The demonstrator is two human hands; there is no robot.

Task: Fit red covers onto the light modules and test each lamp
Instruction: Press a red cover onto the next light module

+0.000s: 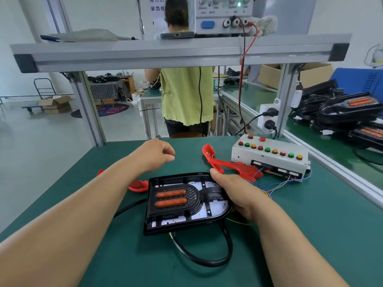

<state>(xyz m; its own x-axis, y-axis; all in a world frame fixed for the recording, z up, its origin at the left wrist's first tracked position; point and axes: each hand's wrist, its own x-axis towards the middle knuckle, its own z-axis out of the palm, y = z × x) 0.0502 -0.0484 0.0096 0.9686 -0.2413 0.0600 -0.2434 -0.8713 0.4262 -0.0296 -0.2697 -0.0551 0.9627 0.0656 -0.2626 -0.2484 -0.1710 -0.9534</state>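
a: where's the light module?
b: flat on the green tabletop. the right grip clasps its rounded right edge, thumb on the rim.
a: and the left grip?
b: it hovers beyond the module's far left corner, fingers loosely curled, holding nothing.
a: the covers?
b: a long red cover lies just beyond the right grip, beside the button test box. a small red cover lies near the left wrist.

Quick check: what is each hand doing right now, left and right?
Left hand: open, fingers loosely curled, holding nothing.
Right hand: closed on the right edge of the light module.
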